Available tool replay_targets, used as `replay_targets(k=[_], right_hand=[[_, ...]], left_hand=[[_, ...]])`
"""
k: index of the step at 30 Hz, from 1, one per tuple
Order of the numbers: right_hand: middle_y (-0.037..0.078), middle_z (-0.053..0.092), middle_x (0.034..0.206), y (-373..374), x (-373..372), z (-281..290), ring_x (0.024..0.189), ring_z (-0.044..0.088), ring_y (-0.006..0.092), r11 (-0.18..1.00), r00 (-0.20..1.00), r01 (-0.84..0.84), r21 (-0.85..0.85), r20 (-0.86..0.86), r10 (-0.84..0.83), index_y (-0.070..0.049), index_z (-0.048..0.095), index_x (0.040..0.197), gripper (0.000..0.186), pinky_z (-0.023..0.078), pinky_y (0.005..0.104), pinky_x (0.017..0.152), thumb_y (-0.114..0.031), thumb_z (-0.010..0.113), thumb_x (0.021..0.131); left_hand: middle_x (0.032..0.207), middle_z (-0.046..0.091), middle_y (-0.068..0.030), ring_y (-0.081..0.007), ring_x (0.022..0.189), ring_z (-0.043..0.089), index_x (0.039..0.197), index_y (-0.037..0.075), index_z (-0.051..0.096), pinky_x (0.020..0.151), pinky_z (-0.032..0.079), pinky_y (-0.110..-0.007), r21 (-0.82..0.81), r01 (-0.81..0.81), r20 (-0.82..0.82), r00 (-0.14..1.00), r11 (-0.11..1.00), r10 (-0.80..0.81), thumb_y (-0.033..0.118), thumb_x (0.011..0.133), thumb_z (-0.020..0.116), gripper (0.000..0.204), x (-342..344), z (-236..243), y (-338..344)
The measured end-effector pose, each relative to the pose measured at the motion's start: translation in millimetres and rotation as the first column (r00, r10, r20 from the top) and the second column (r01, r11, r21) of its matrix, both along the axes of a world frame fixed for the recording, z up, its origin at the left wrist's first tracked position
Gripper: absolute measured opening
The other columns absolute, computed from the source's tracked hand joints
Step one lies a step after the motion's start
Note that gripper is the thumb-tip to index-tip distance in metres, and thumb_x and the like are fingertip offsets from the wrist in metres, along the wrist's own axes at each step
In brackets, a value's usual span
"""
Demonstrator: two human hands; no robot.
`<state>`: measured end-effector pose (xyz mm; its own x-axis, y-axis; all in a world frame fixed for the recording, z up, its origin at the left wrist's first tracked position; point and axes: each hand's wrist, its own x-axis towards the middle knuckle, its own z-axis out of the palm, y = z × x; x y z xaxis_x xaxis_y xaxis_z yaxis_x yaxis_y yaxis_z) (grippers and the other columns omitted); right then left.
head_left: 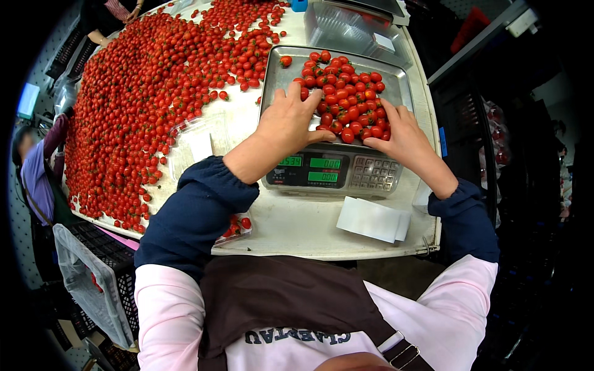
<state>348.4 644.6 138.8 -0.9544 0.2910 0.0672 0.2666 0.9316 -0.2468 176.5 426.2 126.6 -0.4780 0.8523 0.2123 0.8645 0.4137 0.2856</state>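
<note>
A heap of red cherry tomatoes (pixel 346 93) sits on the metal pan (pixel 278 71) of a digital scale (pixel 328 170). A bit of clear plastic (pixel 314 119) shows at its left front, seemingly the edge of a clear punnet mostly hidden by the fruit. My left hand (pixel 289 120) grips the left front side, fingers spread along it and thumb at the front. At the right front corner, my right hand (pixel 402 133) curls around the side, thumb also in front. One loose tomato (pixel 285 61) lies at the pan's far left corner.
Loose cherry tomatoes (pixel 142 80) cover the table's left side. A clear empty punnet (pixel 179 148) lies left of the scale, white cards (pixel 373 219) in front. Stacked clear containers (pixel 340 28) stand behind. A co-worker (pixel 43 161) is at far left, near a lined black crate (pixel 111 260).
</note>
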Motion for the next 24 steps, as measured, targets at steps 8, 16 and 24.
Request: replay_targets(k=[8,16,24], right_hand=[[0.018,0.052,0.114,-19,-26,-20,0.101,0.060,0.0361,0.984,0.959,-0.127,-0.129,-0.268,0.089,-0.008,0.054,0.135,0.065,0.053,0.0419,0.087,-0.018,0.079,0.075],[0.017,0.055,0.111,-23,-36,-33,0.098,0.063,0.0338,0.925,0.909,-0.110,-0.363,-0.414,-0.054,-0.009,0.063,0.121,0.044,0.053,0.0403,0.086,-0.015,0.074,0.079],[0.016,0.061,0.108,-49,-68,-45,0.098,0.063,0.0284,0.707,0.807,0.003,-0.707,-0.416,-0.419,-0.007,0.065,0.115,0.033,0.050,0.0362,0.089,-0.020,0.073,0.085]], left_hand=[[0.119,0.048,-0.0247,-0.0443,0.106,0.055,0.132,0.012,0.057,0.088,0.054,-0.049,0.159,0.015,0.088,0.996,0.987,-0.030,0.029,0.069,0.079,0.068,14,-12,26],[0.122,0.045,-0.0231,-0.0434,0.109,0.054,0.130,0.013,0.057,0.089,0.054,-0.050,0.181,0.040,0.205,0.976,0.983,-0.078,0.020,0.070,0.080,0.065,12,-12,30],[0.122,0.044,-0.0252,-0.0459,0.100,0.058,0.131,0.011,0.055,0.092,0.053,-0.047,0.371,-0.072,0.398,0.913,0.926,-0.088,0.009,0.069,0.078,0.066,15,-18,43]])
